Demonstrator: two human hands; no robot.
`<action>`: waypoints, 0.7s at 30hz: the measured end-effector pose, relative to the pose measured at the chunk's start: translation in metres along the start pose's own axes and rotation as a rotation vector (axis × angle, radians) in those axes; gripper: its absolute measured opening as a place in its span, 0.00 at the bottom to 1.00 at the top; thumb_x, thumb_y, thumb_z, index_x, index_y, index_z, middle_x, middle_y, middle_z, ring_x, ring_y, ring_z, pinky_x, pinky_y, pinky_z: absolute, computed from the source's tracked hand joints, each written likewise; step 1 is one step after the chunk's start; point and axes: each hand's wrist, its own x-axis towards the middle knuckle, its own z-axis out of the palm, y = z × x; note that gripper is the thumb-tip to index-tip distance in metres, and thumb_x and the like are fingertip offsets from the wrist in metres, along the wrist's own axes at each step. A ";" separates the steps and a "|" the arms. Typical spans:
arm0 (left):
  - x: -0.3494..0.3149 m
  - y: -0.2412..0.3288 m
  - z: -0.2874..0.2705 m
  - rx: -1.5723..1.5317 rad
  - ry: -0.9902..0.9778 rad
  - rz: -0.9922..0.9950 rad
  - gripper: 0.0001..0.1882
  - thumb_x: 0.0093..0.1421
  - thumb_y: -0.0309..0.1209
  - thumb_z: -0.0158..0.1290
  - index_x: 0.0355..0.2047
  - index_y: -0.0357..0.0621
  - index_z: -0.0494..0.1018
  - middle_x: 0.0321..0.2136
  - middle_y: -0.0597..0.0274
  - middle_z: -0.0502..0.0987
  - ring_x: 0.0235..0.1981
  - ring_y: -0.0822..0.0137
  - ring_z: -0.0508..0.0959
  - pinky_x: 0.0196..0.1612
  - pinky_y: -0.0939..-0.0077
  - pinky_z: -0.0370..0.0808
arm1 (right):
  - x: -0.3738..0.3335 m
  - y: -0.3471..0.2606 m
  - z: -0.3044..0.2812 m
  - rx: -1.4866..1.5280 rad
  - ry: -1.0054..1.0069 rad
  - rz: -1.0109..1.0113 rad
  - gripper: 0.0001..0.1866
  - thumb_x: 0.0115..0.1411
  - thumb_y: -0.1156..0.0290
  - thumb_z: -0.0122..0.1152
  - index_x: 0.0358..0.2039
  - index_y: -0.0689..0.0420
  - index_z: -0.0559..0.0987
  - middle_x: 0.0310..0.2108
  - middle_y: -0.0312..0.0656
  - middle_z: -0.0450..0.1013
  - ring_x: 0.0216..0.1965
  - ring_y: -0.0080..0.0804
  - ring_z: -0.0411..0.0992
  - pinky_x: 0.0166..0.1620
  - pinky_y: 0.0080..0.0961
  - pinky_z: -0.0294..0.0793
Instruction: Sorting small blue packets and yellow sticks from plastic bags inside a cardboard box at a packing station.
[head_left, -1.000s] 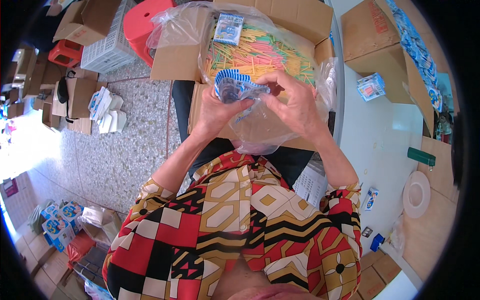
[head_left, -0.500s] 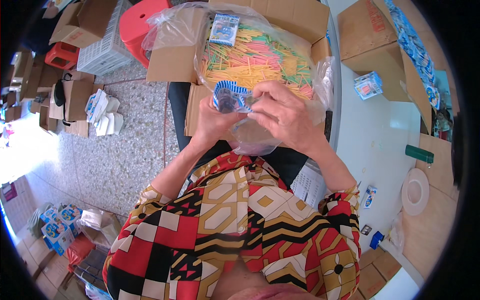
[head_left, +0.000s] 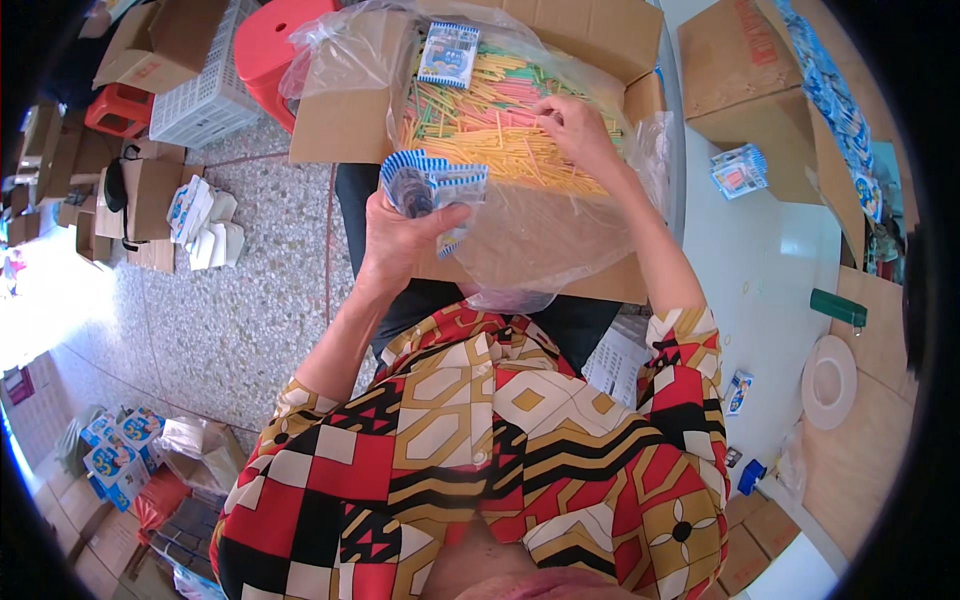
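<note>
My left hand [head_left: 392, 238] is closed around a small blue-and-white striped bag [head_left: 408, 185], its mouth gaping upward. Another striped-edged packet [head_left: 460, 185] is held with it, beside the thumb. My right hand [head_left: 578, 132] is over the thin coloured sticks [head_left: 500, 142] in the cardboard box, its fingers curled and pinched together at the pink and yellow ones. Whatever lies between those fingertips is too small to make out. The sticks are yellow, pink and green, loose inside a clear plastic liner [head_left: 560, 235]. A flat blue-and-white packet [head_left: 448, 55] rests at their far left.
The open box [head_left: 342, 125] stands before my lap. To the right, a pale table bears a striped packet [head_left: 738, 172], a cardboard box [head_left: 745, 60], a green cylinder [head_left: 838, 308] and a white ring [head_left: 830, 383]. A red stool [head_left: 275, 50] and white crate [head_left: 205, 100] stand at far left.
My right hand has left the bag and moved up and right to the sticks. My left hand has shifted a little left with the bag and packet.
</note>
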 end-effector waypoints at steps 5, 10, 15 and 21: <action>0.001 0.001 -0.003 -0.015 0.005 -0.028 0.20 0.43 0.18 0.60 0.38 0.42 0.71 0.32 0.66 0.77 0.34 0.75 0.76 0.41 0.78 0.73 | 0.016 0.015 0.027 -0.326 0.031 -0.179 0.09 0.51 0.70 0.56 0.29 0.63 0.76 0.30 0.49 0.73 0.33 0.46 0.71 0.37 0.36 0.69; -0.001 0.000 -0.002 -0.038 0.003 -0.018 0.20 0.43 0.18 0.60 0.38 0.42 0.70 0.33 0.66 0.77 0.34 0.74 0.76 0.41 0.78 0.73 | 0.031 0.016 0.034 -0.515 -0.103 -0.210 0.08 0.49 0.72 0.55 0.26 0.64 0.75 0.29 0.52 0.72 0.34 0.48 0.71 0.36 0.39 0.70; -0.004 -0.002 -0.001 -0.034 -0.017 -0.018 0.17 0.44 0.17 0.60 0.37 0.39 0.73 0.33 0.65 0.77 0.33 0.76 0.76 0.40 0.80 0.72 | 0.033 0.006 0.033 -0.607 -0.265 -0.134 0.08 0.47 0.72 0.57 0.22 0.65 0.74 0.26 0.53 0.71 0.33 0.49 0.70 0.35 0.39 0.70; -0.005 -0.003 -0.004 -0.043 -0.018 -0.020 0.17 0.44 0.18 0.60 0.37 0.39 0.73 0.33 0.66 0.77 0.33 0.77 0.75 0.40 0.81 0.72 | 0.034 -0.006 0.046 -0.695 -0.235 -0.161 0.06 0.46 0.76 0.53 0.21 0.66 0.74 0.27 0.57 0.71 0.33 0.52 0.72 0.34 0.40 0.72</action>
